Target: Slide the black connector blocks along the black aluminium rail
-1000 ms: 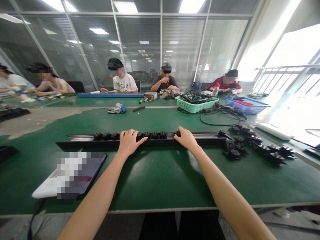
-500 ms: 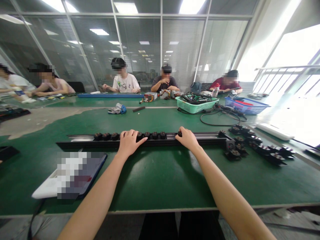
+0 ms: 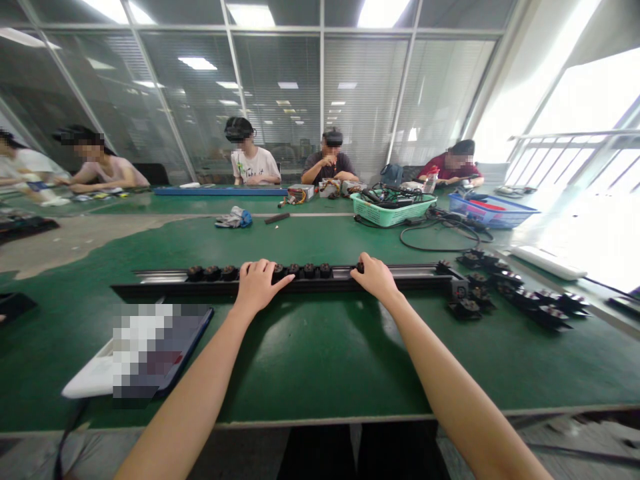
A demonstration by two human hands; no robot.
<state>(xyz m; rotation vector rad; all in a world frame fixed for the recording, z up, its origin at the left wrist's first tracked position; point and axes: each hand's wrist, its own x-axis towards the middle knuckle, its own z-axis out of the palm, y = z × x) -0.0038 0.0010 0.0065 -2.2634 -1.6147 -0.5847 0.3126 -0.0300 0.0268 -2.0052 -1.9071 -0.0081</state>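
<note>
A workshop (its glass wall (image 3: 365, 87) suits an office): people (image 3: 256, 167) at a green table (image 3: 325, 367) with cables (image 3: 393, 195) and metal boxes (image 3: 306, 192).

2 bare hands (image 3: 257, 283), forearms (image 3: 197, 390); black trousers (image 3: 320, 452), probably.

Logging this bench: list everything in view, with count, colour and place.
channel: one, black, near middle
round modules: at least seven, black, in channel
loose modules: around ten, black, right
basket: one, green, far right
second basket: one, blue, further right
cables: uncounted, black, by baskets
glove-like bundle: one, grey-blue, beyond channel
metal boxes: three, grey, far side
bar: one, blue, far left
blurred devices: two, dark/white, near left
slab: one, white, right
people: five, mixed clothing, far side
table: one, green, underneath
left hand: one, bare, on channel
right hand: one, bare, gripping black module
</note>
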